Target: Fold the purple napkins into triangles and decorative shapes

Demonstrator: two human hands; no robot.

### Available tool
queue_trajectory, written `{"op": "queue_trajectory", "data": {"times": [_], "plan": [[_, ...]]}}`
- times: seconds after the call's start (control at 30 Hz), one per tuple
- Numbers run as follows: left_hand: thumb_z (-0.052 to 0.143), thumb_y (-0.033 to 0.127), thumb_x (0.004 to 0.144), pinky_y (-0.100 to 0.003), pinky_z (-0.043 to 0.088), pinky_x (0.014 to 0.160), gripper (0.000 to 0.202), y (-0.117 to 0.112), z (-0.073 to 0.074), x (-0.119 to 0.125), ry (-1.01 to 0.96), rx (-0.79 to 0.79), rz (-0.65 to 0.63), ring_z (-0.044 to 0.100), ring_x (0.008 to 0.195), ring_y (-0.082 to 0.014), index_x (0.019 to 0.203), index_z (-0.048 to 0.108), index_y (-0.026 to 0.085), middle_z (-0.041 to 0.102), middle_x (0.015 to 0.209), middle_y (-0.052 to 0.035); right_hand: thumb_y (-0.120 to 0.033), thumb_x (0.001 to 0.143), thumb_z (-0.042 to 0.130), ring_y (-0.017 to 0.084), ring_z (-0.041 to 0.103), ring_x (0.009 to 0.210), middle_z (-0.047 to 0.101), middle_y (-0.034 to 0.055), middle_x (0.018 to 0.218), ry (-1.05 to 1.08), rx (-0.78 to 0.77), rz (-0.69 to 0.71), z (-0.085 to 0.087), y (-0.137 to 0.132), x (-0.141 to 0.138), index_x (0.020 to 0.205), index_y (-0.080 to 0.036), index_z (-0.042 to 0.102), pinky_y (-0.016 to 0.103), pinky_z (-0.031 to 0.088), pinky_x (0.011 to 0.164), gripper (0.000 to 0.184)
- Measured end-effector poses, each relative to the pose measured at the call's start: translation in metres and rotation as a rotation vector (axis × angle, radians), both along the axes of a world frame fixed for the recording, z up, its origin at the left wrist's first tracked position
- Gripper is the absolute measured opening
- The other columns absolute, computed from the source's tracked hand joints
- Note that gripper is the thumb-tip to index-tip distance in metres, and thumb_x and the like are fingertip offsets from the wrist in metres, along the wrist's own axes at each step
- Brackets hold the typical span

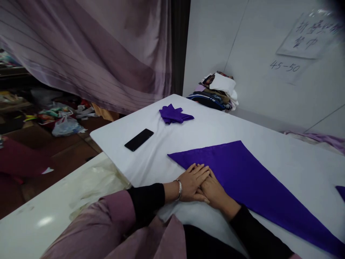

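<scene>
A large purple cloth napkin (242, 176) lies flat on the white-covered table, folded so that it tapers to long points at left and right. My left hand (192, 184), with a silver bracelet at the wrist, rests across my right hand with its fingers stretched out. Beneath it, my right hand (215, 192) lies flat at the near edge of the napkin, its fingers partly covered. Neither hand grips anything. Farther back sits a second purple napkin (174, 114), gathered into a pleated, pointed shape.
A black phone (139, 139) lies on the table (151, 158), left of the napkins. Folded clothes (217, 91) are piled by the wall. Another purple piece (341, 192) shows at the right edge. A curtain (115, 54) hangs behind; plastic bags (67, 125) lie at left.
</scene>
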State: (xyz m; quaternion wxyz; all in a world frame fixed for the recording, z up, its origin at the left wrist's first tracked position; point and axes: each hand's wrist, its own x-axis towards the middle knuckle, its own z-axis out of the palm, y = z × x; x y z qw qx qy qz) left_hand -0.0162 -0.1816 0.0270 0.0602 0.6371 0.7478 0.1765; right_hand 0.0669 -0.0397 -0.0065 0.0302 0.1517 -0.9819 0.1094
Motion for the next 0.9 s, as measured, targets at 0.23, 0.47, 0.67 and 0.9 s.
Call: {"op": "queue_trajectory", "data": {"times": [0.23,0.47,0.67,0.9], "plan": [[0.033,0.062,0.086,-0.044,0.011,0.113,0.077,-0.014,-0.006,-0.041,0.072,-0.139,0.102,0.016,0.139,-0.0252,0.143,0.025,0.01,0.023,0.15,-0.0121,-0.049,0.09,0.039,0.025,0.019,0.138,0.029,0.0106,0.148,-0.074,-0.039,-0.069,0.014,-0.004,-0.003,0.143,-0.018,0.03,0.051,0.012,0.111,0.062],[0.031,0.065,0.085,-0.05,0.01,0.112,0.076,-0.031,-0.016,-0.116,0.11,-0.245,0.341,0.014,0.139,-0.0266,0.143,0.025,0.017,0.022,0.151,-0.0111,-0.057,0.091,0.031,0.024,0.013,0.139,0.022,0.0103,0.15,-0.091,-0.044,-0.072,0.014,-0.005,-0.003,0.144,-0.017,0.026,0.05,0.01,0.111,0.066],[0.029,0.056,0.089,-0.052,0.011,0.111,0.07,-0.035,0.002,-0.15,0.247,-0.263,0.785,0.013,0.139,-0.0295,0.14,0.031,0.009,0.021,0.15,-0.0158,-0.058,0.091,0.03,0.023,0.011,0.139,0.021,0.0097,0.151,-0.133,-0.072,-0.075,0.02,-0.006,-0.004,0.144,-0.018,0.025,0.049,0.006,0.112,0.067],[0.031,0.06,0.087,-0.05,0.012,0.112,0.07,0.017,0.007,-0.068,0.162,-0.076,0.207,0.014,0.14,-0.0255,0.14,0.031,0.015,0.024,0.15,-0.0121,-0.058,0.09,0.035,0.022,0.014,0.139,0.031,0.0107,0.147,-0.13,-0.122,-0.088,0.025,-0.008,-0.003,0.141,-0.019,0.032,0.047,0.004,0.112,0.064]]}}
